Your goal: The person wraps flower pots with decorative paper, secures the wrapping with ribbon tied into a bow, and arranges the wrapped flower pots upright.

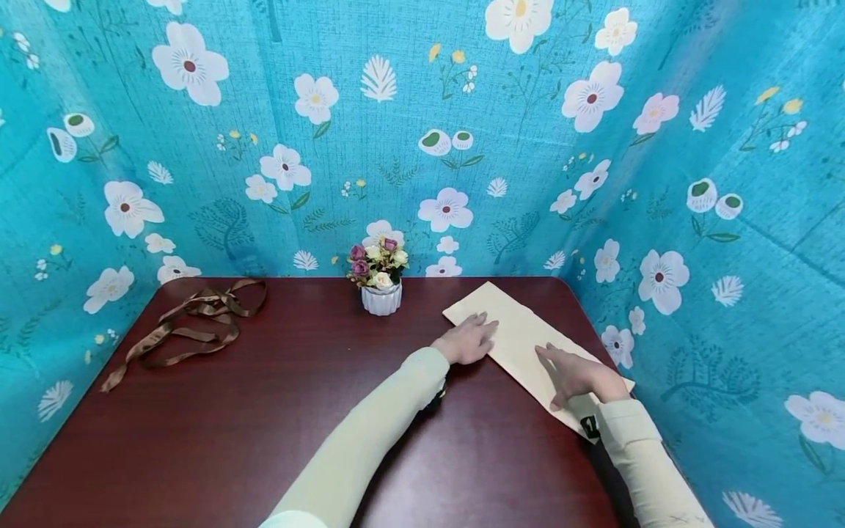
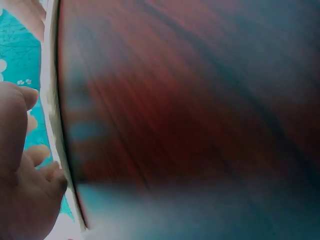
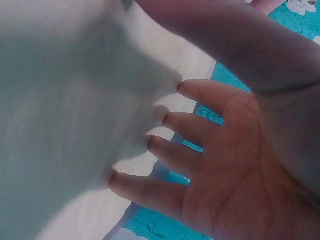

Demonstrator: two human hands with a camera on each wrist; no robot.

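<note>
A flat cream rectangular sheet [image 1: 518,334], layered along its edge, lies slantwise on the right side of the dark red table. My left hand [image 1: 466,339] lies over its near left edge, fingers extended onto the top. Toward its right end, my right hand [image 1: 581,374] reaches down with fingers spread. In the right wrist view, the fingertips of my right hand [image 3: 215,150] touch the sheet's pale surface [image 3: 90,115], which carries the hand's shadow. The left wrist view catches the sheet's thin side [image 2: 52,100] beside my left hand [image 2: 30,190].
A white ribbed pot of artificial flowers [image 1: 381,282] stands at the table's back edge. Tangled brown ribbon [image 1: 198,319] lies at the far left of the table [image 1: 264,418]. Blue flowered curtains [image 1: 396,169] hang behind and on both sides.
</note>
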